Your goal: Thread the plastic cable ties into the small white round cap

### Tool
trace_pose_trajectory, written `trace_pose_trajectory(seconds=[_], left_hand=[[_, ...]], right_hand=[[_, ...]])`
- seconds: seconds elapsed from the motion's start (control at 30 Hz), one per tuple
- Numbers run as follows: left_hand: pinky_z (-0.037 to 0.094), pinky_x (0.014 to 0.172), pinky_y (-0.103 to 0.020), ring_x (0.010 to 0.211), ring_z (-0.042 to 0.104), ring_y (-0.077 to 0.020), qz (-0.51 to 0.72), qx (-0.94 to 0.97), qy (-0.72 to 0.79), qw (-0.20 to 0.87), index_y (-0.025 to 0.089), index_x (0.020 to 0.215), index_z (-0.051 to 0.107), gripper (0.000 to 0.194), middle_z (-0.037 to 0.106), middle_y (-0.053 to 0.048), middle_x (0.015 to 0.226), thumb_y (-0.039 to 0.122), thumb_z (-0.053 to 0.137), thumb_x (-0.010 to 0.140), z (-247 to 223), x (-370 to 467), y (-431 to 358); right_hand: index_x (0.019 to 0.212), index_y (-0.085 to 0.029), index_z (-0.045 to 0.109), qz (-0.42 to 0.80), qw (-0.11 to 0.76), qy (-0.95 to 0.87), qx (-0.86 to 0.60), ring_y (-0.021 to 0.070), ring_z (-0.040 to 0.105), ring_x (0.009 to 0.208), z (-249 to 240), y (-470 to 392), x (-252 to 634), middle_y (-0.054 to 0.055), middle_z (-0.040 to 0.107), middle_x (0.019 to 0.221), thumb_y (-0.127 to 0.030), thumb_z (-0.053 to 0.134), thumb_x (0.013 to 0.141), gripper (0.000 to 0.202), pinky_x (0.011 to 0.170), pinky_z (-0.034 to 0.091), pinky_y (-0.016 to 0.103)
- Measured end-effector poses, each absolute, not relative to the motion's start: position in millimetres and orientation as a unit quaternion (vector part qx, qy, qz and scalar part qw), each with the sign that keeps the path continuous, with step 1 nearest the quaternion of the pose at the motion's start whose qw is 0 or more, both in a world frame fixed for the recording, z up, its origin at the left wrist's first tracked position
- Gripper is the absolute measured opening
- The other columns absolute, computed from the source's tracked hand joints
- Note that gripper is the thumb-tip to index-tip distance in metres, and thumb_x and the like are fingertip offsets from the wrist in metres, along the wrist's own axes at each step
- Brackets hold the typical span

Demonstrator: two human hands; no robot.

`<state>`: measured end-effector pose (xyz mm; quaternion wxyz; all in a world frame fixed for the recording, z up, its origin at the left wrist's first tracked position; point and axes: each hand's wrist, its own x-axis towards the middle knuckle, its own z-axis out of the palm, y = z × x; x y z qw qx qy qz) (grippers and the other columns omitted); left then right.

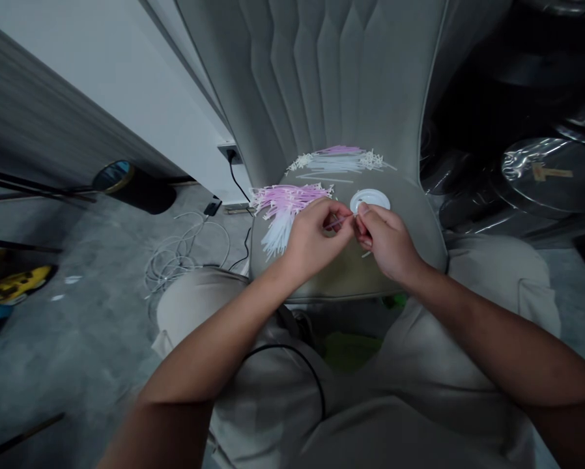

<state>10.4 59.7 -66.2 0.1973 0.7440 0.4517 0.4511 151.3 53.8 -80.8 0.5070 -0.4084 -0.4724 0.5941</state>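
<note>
Light is dim and bluish, with deep shadow beneath the grey quilted chair. White glare streaks the clear, crinkled plastic wrapping at right. Wide-angle distortion stretches the edges; the yellow-and-black patterned object looks smeared, the thin pink and white sticks slightly soft.

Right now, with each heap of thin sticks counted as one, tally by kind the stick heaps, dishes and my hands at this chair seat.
Stick heaps: 2, the left heap and the back heap; single sticks overlap too much to count.
White dish: 1
Hands: 2, the left hand and the right hand.
Total: 5
</note>
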Motion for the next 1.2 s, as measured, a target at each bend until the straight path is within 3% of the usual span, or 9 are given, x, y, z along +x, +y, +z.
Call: trace_pose_trajectory(seconds=[0.3, 0.9, 1.2], left_hand=[[0.045, 0.058, -0.021, 0.06, 0.052, -0.0078, 0.478, 0.74, 0.423, 0.213, 0.015, 0.075, 0.062, 0.003, 0.061, 0.001, 0.068, 0.015, 0.06, 0.077, -66.8, 10.9, 57.7], [0.045, 0.058, -0.019, 0.062, 0.054, -0.0071, 0.483, 0.745, 0.396, 0.232, 0.015, 0.077, 0.061, 0.005, 0.061, 0.002, 0.07, 0.01, 0.061, 0.076, -67.6, 7.8, 58.3], [0.045, 0.06, -0.022, 0.065, 0.054, -0.0089, 0.48, 0.758, 0.39, 0.207, 0.016, 0.079, 0.061, 0.005, 0.06, 0.001, 0.071, 0.011, 0.06, 0.076, -60.9, 6.8, 58.6]], right_hand=[[0.061, -0.02, 0.043, 0.555, 0.496, -0.526, -0.412, 0.008, 0.035, 0.049, -73.8, 48.0, 153.4, -0.005, 0.039, 0.056, -0.046, 0.046, 0.094, 0.042, 0.048, 0.03, 0.024], [0.062, -0.019, 0.044, 0.587, 0.485, -0.512, -0.397, 0.0066, 0.032, 0.047, -76.6, 47.7, 152.6, -0.005, 0.036, 0.055, -0.047, 0.051, 0.091, 0.041, 0.044, 0.026, 0.023], [0.053, -0.019, 0.045, 0.55, 0.481, -0.54, -0.418, 0.0074, 0.035, 0.043, -74.5, 52.8, 155.9, -0.004, 0.039, 0.046, -0.055, 0.041, 0.093, 0.055, 0.045, 0.029, 0.024]])
